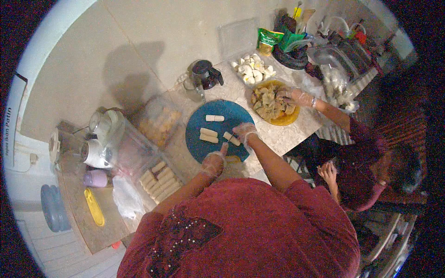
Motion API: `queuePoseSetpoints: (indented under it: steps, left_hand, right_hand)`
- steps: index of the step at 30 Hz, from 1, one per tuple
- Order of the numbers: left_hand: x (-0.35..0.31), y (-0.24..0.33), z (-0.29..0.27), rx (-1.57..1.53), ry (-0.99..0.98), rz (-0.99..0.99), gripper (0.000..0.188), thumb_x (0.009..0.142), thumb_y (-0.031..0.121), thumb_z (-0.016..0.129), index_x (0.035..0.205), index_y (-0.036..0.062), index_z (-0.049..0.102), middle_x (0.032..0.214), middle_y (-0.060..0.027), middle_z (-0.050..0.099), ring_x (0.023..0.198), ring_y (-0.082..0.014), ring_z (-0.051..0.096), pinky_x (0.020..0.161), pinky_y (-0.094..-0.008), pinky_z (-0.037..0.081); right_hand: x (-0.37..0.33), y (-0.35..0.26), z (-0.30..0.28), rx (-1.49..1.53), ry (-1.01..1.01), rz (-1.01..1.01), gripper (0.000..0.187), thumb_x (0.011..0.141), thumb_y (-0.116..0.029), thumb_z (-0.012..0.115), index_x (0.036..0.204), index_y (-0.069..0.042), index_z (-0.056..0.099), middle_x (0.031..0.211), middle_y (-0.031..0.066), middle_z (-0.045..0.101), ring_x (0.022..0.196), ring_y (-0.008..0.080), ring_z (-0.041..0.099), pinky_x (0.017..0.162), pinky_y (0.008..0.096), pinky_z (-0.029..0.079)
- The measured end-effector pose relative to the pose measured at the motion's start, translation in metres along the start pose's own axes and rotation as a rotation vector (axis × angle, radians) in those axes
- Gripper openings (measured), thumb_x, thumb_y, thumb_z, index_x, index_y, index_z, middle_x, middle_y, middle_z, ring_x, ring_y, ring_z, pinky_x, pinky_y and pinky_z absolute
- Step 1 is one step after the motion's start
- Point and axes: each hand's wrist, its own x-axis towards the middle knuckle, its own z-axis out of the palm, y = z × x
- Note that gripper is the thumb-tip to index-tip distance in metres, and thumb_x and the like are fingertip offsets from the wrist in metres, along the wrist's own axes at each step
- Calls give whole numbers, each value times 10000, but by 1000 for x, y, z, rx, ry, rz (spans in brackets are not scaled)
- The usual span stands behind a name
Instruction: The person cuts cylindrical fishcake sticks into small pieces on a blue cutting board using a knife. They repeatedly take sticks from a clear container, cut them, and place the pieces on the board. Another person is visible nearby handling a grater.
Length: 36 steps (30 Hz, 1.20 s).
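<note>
The round board (194, 141) is deep blue, the rolls (209, 132) on it creamy white. The counter (273, 139) is pale, with a mottled pattern. At right, an amber-yellow bowl (281, 123) surrounds brownish food (269, 107); farther off is a green pouch (270, 38). The near shirt (278, 222) is maroon, its dark patch (204, 230) dotted white. Left, a long dish (94, 208) is yellow.

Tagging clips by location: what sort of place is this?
Probably a kitchen, home or small business unclear: what looks like a metal sink by the counter, a blue round board with pale rolls, and a yellow bowl of food pieces.
</note>
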Motion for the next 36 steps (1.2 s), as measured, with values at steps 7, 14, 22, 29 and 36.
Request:
queuePoseSetpoints:
  steps: [7, 14, 22, 29, 36]
  left_hand:
    - [6, 1, -5, -22, -28, -24, 609, 1051, 153, 418, 1631, 206, 240, 1145, -291, 691, 1024, -435, 715, 849, -520, 577]
    - [12, 0, -14, -68, -44, -20, 566, 1079, 177, 374, 1629, 220, 248, 1139, -309, 690, 1024, -443, 714, 856, -517, 573]
    - [8, -1, -13, -113, -64, 12, 580, 1071, 182, 380, 1630, 224, 233, 1175, -329, 673, 1040, -463, 704, 886, -518, 559]
    - [17, -3, 11, -110, -64, -25, 606, 1065, 201, 383, 1641, 248, 198, 1183, -314, 675, 1035, -457, 708, 886, -515, 559]
    - [24, -3, 22, -126, -53, -51, 616, 1069, 227, 369, 1652, 257, 171, 1216, -342, 656, 1080, -452, 701, 936, -519, 543]
  right_hand:
    - [-7, 4, -8, -276, 50, -182, 291, 922, -378, 641, 1017, -128, 755, 973, 113, 765, 914, 308, 738, 806, 457, 569]
    - [14, 6, -1, 90, -92, 221, 321, 841, -332, 731, 1123, -177, 735, 1001, 114, 753, 1007, 313, 732, 863, 453, 576]
    - [16, 7, -3, -163, -193, 53, 334, 816, -270, 748, 1143, -202, 728, 1148, 151, 726, 1083, 379, 707, 919, 463, 572]
    - [18, 11, 5, -164, -88, 16, 299, 873, -356, 675, 1115, -195, 743, 1152, 136, 732, 1098, 365, 706, 939, 459, 565]
    - [15, -3, -11, -98, -117, 164, 338, 940, -432, 581, 1083, -193, 772, 1183, 135, 732, 1155, 304, 692, 969, 416, 550]
